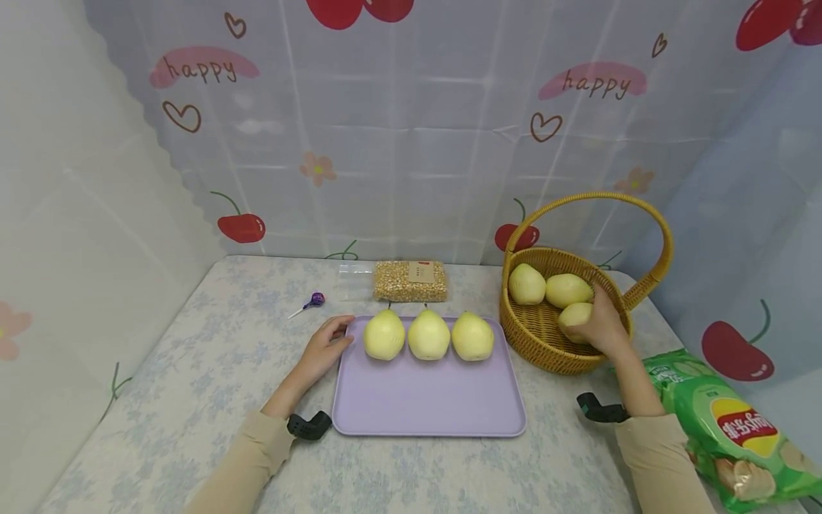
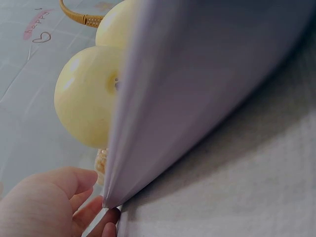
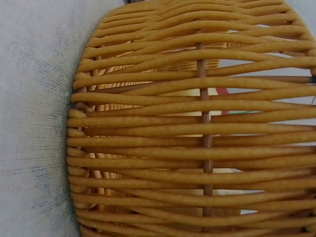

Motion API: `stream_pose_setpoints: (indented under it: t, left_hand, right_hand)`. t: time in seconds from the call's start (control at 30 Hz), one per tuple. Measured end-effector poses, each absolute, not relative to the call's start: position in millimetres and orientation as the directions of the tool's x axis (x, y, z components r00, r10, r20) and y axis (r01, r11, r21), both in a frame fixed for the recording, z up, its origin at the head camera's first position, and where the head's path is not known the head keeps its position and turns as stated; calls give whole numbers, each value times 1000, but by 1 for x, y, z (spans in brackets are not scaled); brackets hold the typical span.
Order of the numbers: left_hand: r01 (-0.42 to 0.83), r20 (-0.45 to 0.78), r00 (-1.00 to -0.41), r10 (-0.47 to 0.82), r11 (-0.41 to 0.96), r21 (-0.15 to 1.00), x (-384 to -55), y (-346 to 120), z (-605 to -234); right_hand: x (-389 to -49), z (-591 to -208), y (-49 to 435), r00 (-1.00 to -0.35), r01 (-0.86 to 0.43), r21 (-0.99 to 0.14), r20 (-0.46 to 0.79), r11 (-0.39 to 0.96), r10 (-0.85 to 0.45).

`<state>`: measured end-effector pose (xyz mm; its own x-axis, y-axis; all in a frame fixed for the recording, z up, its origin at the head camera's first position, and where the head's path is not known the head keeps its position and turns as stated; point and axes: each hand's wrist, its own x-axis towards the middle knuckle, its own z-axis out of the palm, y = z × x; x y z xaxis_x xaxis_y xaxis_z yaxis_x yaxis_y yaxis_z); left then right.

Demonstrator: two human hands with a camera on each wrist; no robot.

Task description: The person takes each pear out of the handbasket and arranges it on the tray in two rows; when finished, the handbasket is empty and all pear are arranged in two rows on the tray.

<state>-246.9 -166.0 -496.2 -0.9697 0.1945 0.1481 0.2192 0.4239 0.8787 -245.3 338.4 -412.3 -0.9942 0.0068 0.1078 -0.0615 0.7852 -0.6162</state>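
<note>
A lilac tray (image 1: 429,400) lies on the table with three pale yellow pears (image 1: 384,335) in a row along its far side. My left hand (image 1: 325,345) holds the tray's far left corner, and in the left wrist view its fingers (image 2: 86,217) curl at that corner. To the right stands a woven basket (image 1: 546,350) with a tall handle. My right hand (image 1: 602,323) reaches inside it and grips a pear (image 1: 574,320). Two other pears (image 1: 528,285) lie in the basket. The basket's woven wall (image 3: 197,128) hides the right hand in the right wrist view.
Behind the tray lies a clear bag of corn kernels (image 1: 411,280). A purple-wrapped lollipop (image 1: 315,300) lies to its left. A green chip bag (image 1: 732,428) rests at the right, beside the right forearm. A patterned curtain (image 1: 411,143) hangs behind the table.
</note>
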Motion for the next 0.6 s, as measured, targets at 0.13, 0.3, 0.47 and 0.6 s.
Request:
stream_pose_setpoints:
  t: [0.13,0.3,0.47,0.6]
  left_hand:
    - [228,161,-969,190,420,878,-245,-165,-495]
    - [241,172,-965,198,411,879,-235,-160,-475]
    - [233,155,-965,213,417,879,-227,-159,-460]
    - [237,155,-963,221,419,876,-226,-159,-459]
  right_hand:
    - [-246,-413,340,-991,-107,-617,131,780,-33]
    - [-246,-411,341,-992,-116,-633,108,765,-61]
    - [-246,-411,341,-997,-76,-621,62,780,-48]
    - [-246,-410,341,-998,-42,-646,56,762,-8]
